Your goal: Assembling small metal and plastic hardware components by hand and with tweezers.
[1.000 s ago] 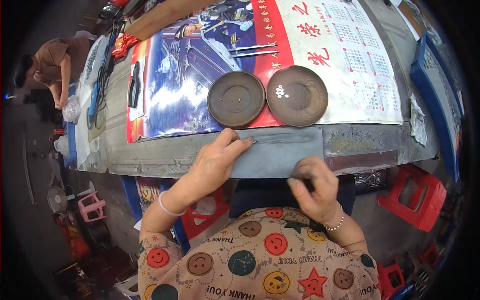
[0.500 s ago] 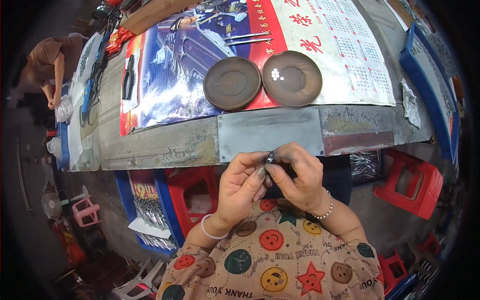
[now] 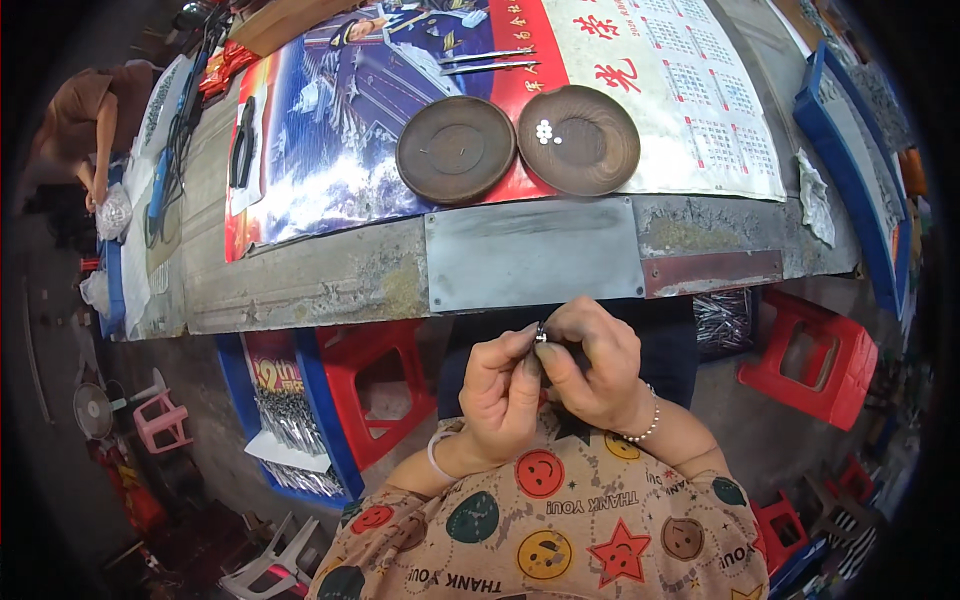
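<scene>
Just in front of the table edge, my left hand (image 3: 503,388) and my right hand (image 3: 594,362) meet, both closed. Thumbs and fingertips of the two pinch a tiny dark and silvery metal piece (image 3: 541,337); fingers cover most of it, so its kind cannot be made out. Beyond them, on the table, lie two round dark wooden dishes. The left dish (image 3: 430,165) holds a couple of tiny thin bits. Several small white round pieces (image 3: 545,132) rest in the right dish (image 3: 605,150). A grey metal plate (image 3: 535,260) covers the table edge nearest my hands.
A poster calendar (image 3: 700,110) covers the table (image 3: 310,300). On it are tweezers (image 3: 488,62) and black-handled pliers (image 3: 242,150). A blue tray (image 3: 860,170) stands at right. Red stools (image 3: 815,355) and a blue bin of metal parts (image 3: 290,420) sit below. Another person (image 3: 95,115) works far left.
The table has shifted slightly up and left in view. My hands stay together, now a little farther from the table edge, and the pinched piece has turned slightly between the fingertips.
</scene>
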### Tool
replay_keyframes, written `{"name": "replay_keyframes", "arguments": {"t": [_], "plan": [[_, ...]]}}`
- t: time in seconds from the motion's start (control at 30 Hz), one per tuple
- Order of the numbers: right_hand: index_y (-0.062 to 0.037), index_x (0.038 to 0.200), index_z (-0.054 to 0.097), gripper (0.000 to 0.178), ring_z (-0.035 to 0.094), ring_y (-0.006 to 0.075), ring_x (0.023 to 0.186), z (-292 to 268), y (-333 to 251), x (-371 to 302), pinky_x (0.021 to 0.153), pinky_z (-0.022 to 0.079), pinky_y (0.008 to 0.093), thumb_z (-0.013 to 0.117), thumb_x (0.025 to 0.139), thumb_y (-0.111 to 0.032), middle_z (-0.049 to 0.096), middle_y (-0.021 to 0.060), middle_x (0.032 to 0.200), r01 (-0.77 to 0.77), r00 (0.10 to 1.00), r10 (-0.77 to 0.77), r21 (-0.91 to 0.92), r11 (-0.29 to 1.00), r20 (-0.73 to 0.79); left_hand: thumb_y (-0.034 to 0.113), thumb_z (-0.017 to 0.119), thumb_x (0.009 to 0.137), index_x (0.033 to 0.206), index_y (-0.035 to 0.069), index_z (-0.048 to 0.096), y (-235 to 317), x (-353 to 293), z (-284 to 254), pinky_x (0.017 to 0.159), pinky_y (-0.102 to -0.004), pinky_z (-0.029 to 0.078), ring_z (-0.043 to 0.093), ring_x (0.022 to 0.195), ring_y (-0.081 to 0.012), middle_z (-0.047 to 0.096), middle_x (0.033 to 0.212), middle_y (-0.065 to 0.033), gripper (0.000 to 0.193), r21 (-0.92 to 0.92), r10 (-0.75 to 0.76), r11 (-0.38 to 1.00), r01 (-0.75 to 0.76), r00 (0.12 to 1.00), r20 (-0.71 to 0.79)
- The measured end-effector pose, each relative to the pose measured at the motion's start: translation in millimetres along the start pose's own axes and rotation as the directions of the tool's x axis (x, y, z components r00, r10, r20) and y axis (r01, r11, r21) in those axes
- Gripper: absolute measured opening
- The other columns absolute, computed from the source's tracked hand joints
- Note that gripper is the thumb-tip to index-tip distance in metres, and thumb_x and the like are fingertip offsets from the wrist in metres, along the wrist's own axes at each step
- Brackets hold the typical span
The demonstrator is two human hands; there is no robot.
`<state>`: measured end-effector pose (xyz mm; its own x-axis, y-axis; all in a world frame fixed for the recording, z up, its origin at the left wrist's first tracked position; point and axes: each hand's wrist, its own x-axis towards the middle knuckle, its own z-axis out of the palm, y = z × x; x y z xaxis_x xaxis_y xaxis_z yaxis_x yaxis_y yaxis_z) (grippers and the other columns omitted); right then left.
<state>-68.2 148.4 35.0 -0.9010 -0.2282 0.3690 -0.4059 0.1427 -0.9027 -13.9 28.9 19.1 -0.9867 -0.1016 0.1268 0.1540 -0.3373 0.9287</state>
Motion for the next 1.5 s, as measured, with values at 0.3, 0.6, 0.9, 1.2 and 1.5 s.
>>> {"name": "replay_keyframes", "arguments": {"t": [0.3,0.6,0.9,1.2,1.5], "plan": [[-0.0015,0.093,0.051,0.016,0.050,0.0276,0.064,13,6,-8,0.066,0.041,0.0413,0.060,0.082,-0.007,0.051,0.0097,0.076,0.239,0.959,-0.276,-0.351,0.905,-0.061,-0.002,0.046,0.095,0.119,-0.003,0.044,-3,-7,-7,0.093,-0.0265,0.043,0.054,0.105,-0.0133,0.056,0.117,-0.0138,0.024,0.041,0.025,0.999,-0.027,0.999,0.039],[0.0031,0.085,0.056,0.009,0.059,0.0271,0.063,-2,1,-6,0.058,0.048,0.0317,0.061,0.081,-0.003,0.059,0.0143,0.076,-0.158,0.987,0.152,0.145,0.977,0.055,-0.004,0.044,0.095,0.123,-0.004,0.045,-7,-8,-7,0.088,-0.0239,0.043,0.054,0.098,-0.0125,0.056,0.114,-0.0131,0.028,0.002,-0.003,1.000,0.003,1.000,0.010],[0.0022,0.089,0.053,0.015,0.054,0.0315,0.066,20,15,-12,0.066,0.045,0.0414,0.062,0.077,0.000,0.055,0.0134,0.078,0.172,0.973,-0.197,-0.192,0.966,-0.119,0.000,0.045,0.095,0.125,-0.005,0.040,-13,-9,-12,0.095,-0.0275,0.041,0.053,0.108,-0.0155,0.054,0.119,-0.0144,0.031,0.108,0.002,0.994,-0.002,1.000,-0.006],[0.0046,0.092,0.053,0.013,0.054,0.0297,0.062,0,14,-5,0.057,0.045,0.0336,0.057,0.085,-0.006,0.053,0.0157,0.077,-0.142,0.984,0.128,0.119,0.983,0.123,-0.002,0.046,0.095,0.126,-0.005,0.041,-7,-2,-9,0.090,-0.0252,0.043,0.055,0.103,-0.0138,0.057,0.114,-0.0119,0.031,-0.022,-0.082,0.996,0.083,0.996,0.044],[0.0034,0.085,0.052,0.008,0.053,0.0194,0.060,0,16,-8,0.056,0.044,0.0278,0.058,0.084,-0.002,0.055,0.0114,0.075,-0.162,0.986,0.157,0.100,0.982,0.051,0.008,0.041,0.099,0.128,-0.003,0.037,8,10,-15,0.061,-0.0204,0.043,0.053,0.070,-0.0074,0.058,0.090,-0.0078,0.032,0.144,-0.203,0.973,0.180,0.966,0.161]]}}
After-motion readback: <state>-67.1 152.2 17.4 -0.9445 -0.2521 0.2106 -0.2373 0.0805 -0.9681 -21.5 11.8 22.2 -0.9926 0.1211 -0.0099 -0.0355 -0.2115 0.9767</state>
